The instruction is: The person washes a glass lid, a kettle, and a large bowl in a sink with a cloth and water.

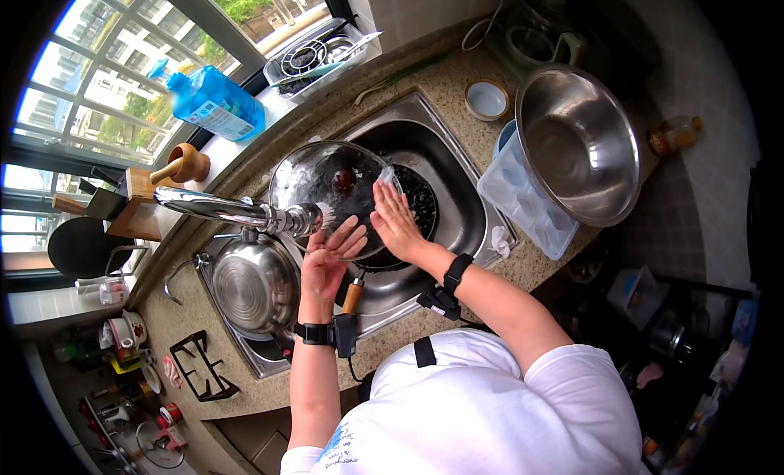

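Note:
A round glass lid [306,168] with a dark red knob [344,180] lies over the main basin of a steel sink [456,211]. My left hand [334,251] holds its near rim, thumb and fingers apart around the edge. My right hand [397,221] lies flat against the right side, its fingertips pressing a whitish scrap [386,175] to the glass; whether that is cloth or film is unclear. Water sprays from the chrome faucet [214,202] beside my left fingers. Partly hidden below the lid is a black pan [422,196]; a wooden handle [353,297] shows near it.
An upturned steel pan [254,285] fills the smaller basin. To the right, a large steel bowl [572,144] rests beside a translucent molded tray [527,205] and small bowl [487,101]. A blue pump bottle [214,104] stands on the sill; a black burner grate [202,365] lies left.

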The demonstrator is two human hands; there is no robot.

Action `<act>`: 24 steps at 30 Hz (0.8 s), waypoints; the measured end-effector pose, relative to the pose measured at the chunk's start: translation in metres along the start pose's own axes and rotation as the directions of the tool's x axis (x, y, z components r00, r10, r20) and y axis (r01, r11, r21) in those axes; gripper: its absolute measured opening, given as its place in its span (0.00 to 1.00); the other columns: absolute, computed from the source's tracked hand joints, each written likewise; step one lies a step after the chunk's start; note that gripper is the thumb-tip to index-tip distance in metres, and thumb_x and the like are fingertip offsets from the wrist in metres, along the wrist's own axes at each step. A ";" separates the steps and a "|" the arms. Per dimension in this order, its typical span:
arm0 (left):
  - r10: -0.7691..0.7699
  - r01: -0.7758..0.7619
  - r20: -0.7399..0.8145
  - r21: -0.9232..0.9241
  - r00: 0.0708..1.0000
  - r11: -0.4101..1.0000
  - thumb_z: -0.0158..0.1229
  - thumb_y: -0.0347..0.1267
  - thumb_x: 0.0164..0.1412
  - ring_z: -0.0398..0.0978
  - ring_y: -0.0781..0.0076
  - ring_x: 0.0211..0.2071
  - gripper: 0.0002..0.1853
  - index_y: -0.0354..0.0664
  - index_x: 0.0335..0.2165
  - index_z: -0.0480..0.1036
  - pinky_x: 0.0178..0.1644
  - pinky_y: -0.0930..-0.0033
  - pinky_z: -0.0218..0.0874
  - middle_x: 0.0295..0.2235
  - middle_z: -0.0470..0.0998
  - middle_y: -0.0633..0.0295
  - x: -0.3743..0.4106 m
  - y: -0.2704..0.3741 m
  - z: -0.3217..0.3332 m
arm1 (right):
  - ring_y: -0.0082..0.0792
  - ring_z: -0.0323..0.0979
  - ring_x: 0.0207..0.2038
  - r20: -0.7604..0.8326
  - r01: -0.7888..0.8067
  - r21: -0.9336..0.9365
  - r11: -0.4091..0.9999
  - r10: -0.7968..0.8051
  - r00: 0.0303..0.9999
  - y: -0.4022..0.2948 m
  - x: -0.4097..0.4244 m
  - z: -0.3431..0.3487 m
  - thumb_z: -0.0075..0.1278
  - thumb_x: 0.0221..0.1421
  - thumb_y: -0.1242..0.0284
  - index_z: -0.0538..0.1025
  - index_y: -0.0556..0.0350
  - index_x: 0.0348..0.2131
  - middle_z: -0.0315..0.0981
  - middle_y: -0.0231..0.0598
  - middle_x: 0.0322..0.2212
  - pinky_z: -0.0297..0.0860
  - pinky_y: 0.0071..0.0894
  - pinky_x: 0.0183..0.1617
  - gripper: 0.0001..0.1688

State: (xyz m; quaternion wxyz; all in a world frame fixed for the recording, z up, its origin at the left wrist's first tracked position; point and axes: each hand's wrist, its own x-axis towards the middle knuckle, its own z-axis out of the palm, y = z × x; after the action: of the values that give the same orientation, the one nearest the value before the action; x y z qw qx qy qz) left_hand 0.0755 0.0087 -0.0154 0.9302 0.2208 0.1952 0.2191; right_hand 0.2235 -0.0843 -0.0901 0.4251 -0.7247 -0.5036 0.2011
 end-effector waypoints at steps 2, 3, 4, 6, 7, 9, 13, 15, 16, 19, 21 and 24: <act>-0.044 0.042 0.038 0.055 0.998 0.998 0.39 0.16 0.40 0.62 0.49 0.55 0.41 0.48 0.57 0.55 0.59 0.55 0.53 0.55 0.60 0.43 0.001 -0.001 -0.013 | 0.44 0.30 0.66 0.022 0.127 -0.053 0.990 -0.126 0.992 -0.039 -0.006 0.004 0.31 0.61 0.56 0.42 0.56 0.63 0.32 0.46 0.64 0.29 0.48 0.66 0.39; 0.033 -0.023 -0.104 0.096 0.994 0.995 0.38 0.16 0.43 0.63 0.58 0.54 0.39 0.45 0.58 0.53 0.58 0.59 0.55 0.56 0.61 0.51 0.001 -0.008 -0.017 | 0.44 0.33 0.66 0.074 0.203 -0.105 0.974 -0.196 0.978 -0.058 -0.008 0.010 0.31 0.61 0.55 0.46 0.56 0.62 0.37 0.49 0.63 0.30 0.49 0.66 0.38; 0.008 -0.004 -0.160 0.027 0.987 1.000 0.38 0.16 0.44 0.63 0.59 0.55 0.38 0.43 0.58 0.53 0.58 0.59 0.55 0.56 0.61 0.55 0.001 -0.012 -0.018 | 0.45 0.36 0.65 0.140 0.249 -0.091 0.964 -0.235 0.962 -0.064 -0.001 0.017 0.32 0.61 0.56 0.48 0.53 0.62 0.39 0.46 0.63 0.31 0.52 0.65 0.36; -0.095 0.091 -0.231 -0.028 0.968 0.995 0.38 0.14 0.41 0.64 0.56 0.54 0.37 0.37 0.55 0.56 0.57 0.57 0.57 0.53 0.64 0.53 -0.003 -0.012 -0.016 | 0.44 0.40 0.64 0.175 0.283 -0.050 0.958 -0.270 0.947 -0.068 0.020 0.024 0.36 0.59 0.58 0.53 0.51 0.60 0.45 0.43 0.61 0.35 0.54 0.64 0.33; -0.107 0.114 -0.164 0.033 0.981 0.993 0.38 0.14 0.40 0.65 0.54 0.53 0.36 0.36 0.54 0.57 0.56 0.56 0.58 0.52 0.66 0.51 -0.005 -0.013 -0.015 | 0.43 0.43 0.64 0.150 0.274 -0.024 0.962 -0.267 0.952 -0.065 0.039 0.021 0.37 0.58 0.60 0.55 0.51 0.59 0.49 0.42 0.60 0.38 0.54 0.64 0.32; -0.137 0.139 -0.026 0.160 0.990 0.977 0.38 0.13 0.37 0.67 0.50 0.51 0.36 0.33 0.52 0.59 0.55 0.54 0.60 0.48 0.68 0.47 -0.005 -0.020 -0.009 | 0.43 0.45 0.63 0.139 0.253 -0.045 0.966 -0.245 0.959 -0.057 0.073 0.013 0.39 0.57 0.61 0.57 0.55 0.58 0.52 0.42 0.59 0.42 0.49 0.64 0.32; -0.144 0.165 -0.100 0.247 0.985 0.955 0.41 0.14 0.37 0.69 0.52 0.48 0.34 0.34 0.50 0.61 0.54 0.53 0.59 0.47 0.70 0.47 -0.006 -0.022 -0.013 | 0.43 0.46 0.63 0.106 0.242 -0.147 0.959 -0.228 0.968 -0.058 0.065 0.017 0.35 0.58 0.58 0.56 0.59 0.58 0.51 0.48 0.59 0.42 0.48 0.65 0.34; -0.077 0.130 -0.341 0.137 0.937 0.982 0.43 0.15 0.45 0.72 0.61 0.44 0.28 0.37 0.49 0.64 0.50 0.61 0.63 0.44 0.72 0.53 -0.006 -0.018 -0.007 | 0.43 0.43 0.63 0.357 0.314 -0.108 0.943 -0.258 0.898 -0.075 0.029 0.002 0.34 0.59 0.57 0.55 0.57 0.59 0.51 0.47 0.59 0.38 0.51 0.65 0.34; -0.052 0.063 -0.326 0.025 0.944 0.998 0.43 0.15 0.45 0.72 0.61 0.45 0.29 0.38 0.50 0.63 0.51 0.60 0.62 0.46 0.71 0.52 -0.004 -0.017 0.005 | 0.43 0.42 0.64 0.285 0.347 -0.057 0.936 -0.318 0.904 -0.071 0.013 0.010 0.33 0.60 0.57 0.55 0.56 0.59 0.50 0.46 0.59 0.37 0.50 0.65 0.34; -0.063 0.146 -0.283 0.286 0.957 0.947 0.41 0.15 0.43 0.71 0.59 0.47 0.31 0.36 0.51 0.61 0.52 0.60 0.61 0.47 0.70 0.49 -0.003 -0.009 -0.010 | 0.42 0.39 0.64 0.321 0.339 -0.110 0.934 -0.289 0.902 -0.074 0.025 0.001 0.28 0.62 0.58 0.49 0.51 0.62 0.44 0.44 0.61 0.34 0.49 0.65 0.33; -0.135 0.158 -0.091 0.337 0.987 0.928 0.39 0.13 0.37 0.71 0.55 0.48 0.33 0.32 0.49 0.62 0.51 0.59 0.62 0.45 0.71 0.46 -0.003 -0.009 0.007 | 0.42 0.39 0.65 0.090 0.206 -0.091 0.974 -0.198 0.976 -0.052 0.060 0.011 0.27 0.62 0.56 0.48 0.55 0.61 0.43 0.45 0.62 0.34 0.48 0.66 0.34; -0.137 0.172 -0.132 0.312 0.982 0.934 0.39 0.13 0.35 0.72 0.53 0.46 0.33 0.31 0.47 0.63 0.50 0.57 0.63 0.43 0.73 0.46 -0.003 -0.011 0.014 | 0.43 0.39 0.65 0.054 0.103 -0.084 0.991 -0.099 0.994 -0.056 0.068 0.022 0.28 0.61 0.52 0.48 0.60 0.61 0.43 0.48 0.61 0.34 0.47 0.66 0.39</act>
State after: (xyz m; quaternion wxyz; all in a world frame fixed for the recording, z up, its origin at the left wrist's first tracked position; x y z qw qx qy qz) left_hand 0.0828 -0.0062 -0.0083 0.8840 0.3412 0.2952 0.1222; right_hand 0.2047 -0.0064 -0.0469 0.3902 -0.7109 -0.5582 0.1752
